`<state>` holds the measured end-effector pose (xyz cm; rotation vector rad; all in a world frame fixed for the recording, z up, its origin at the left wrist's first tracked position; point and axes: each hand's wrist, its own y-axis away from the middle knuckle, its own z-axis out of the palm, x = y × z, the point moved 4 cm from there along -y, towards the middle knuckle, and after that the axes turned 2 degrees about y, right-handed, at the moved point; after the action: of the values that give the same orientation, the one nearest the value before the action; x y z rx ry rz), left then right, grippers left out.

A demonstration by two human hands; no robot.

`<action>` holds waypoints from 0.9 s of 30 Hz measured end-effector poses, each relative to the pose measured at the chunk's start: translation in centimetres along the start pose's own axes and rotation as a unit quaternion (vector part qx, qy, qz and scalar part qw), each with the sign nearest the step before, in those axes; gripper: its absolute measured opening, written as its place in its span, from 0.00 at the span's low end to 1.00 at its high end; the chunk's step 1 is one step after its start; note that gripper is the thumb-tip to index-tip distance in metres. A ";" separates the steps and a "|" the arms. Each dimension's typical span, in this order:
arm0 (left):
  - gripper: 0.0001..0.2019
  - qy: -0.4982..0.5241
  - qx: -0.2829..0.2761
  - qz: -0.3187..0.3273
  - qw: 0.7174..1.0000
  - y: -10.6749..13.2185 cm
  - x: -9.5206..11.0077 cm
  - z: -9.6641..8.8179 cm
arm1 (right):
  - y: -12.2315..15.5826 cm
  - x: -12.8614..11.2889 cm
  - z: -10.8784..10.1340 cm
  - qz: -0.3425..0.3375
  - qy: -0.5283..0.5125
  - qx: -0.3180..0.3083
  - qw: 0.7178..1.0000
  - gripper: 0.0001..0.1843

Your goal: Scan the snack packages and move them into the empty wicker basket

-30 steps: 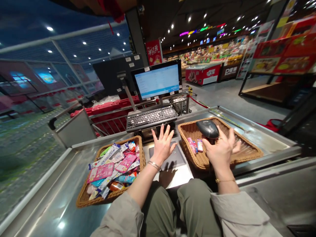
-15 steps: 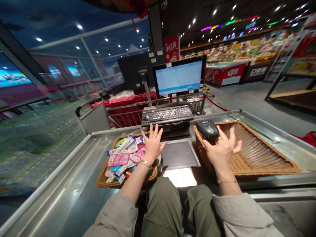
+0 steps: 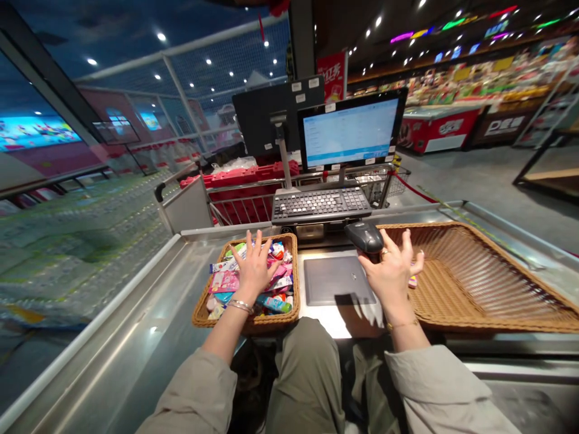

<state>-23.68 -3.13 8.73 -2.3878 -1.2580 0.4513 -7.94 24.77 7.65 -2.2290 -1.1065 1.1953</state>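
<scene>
While I watched over the head feed, the left basket (image 3: 296, 283) sat on the steel counter (image 3: 154, 313), heaped with wrapped packets (image 3: 221, 281). Left hand (image 3: 254, 274) was over them, fingers spread; I couldn't tell if it touched any. Next right: keyboard (image 3: 321, 204), lit monitor (image 3: 350, 134) behind it, flat grey pad (image 3: 339, 280) in front. Black scanner (image 3: 364, 236) was up near the pad's far right corner, right hand (image 3: 393, 271) gripping it, outer fingers raised, handle hidden. Right basket (image 3: 452, 289) lay rightmost, a small item (image 3: 412, 281) showing just past that hand.
</scene>
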 end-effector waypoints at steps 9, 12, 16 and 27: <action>0.28 -0.045 -0.063 -0.043 0.996 4.1 -1.1 0.1 | 0.3 -0.6 0.6 -0.013 0.001 -0.008 1.000 0.16; 0.27 -0.057 -0.063 -0.047 0.995 4.8 -1.3 0.3 | 0.3 -0.6 0.7 -0.012 -0.003 -0.009 1.000 0.17; 0.28 -0.066 -0.071 -0.047 0.994 5.0 -1.5 0.5 | 0.4 -0.6 0.7 -0.013 -0.008 -0.006 1.000 0.17; 0.28 -0.048 -0.131 -0.050 0.989 4.4 -2.1 0.6 | 0.7 -0.6 0.4 -0.022 -0.007 -0.002 1.000 0.17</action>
<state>-21.99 -7.04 6.28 -2.5268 -1.5573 0.3969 -8.16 23.87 7.32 -2.1913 -1.1561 1.1931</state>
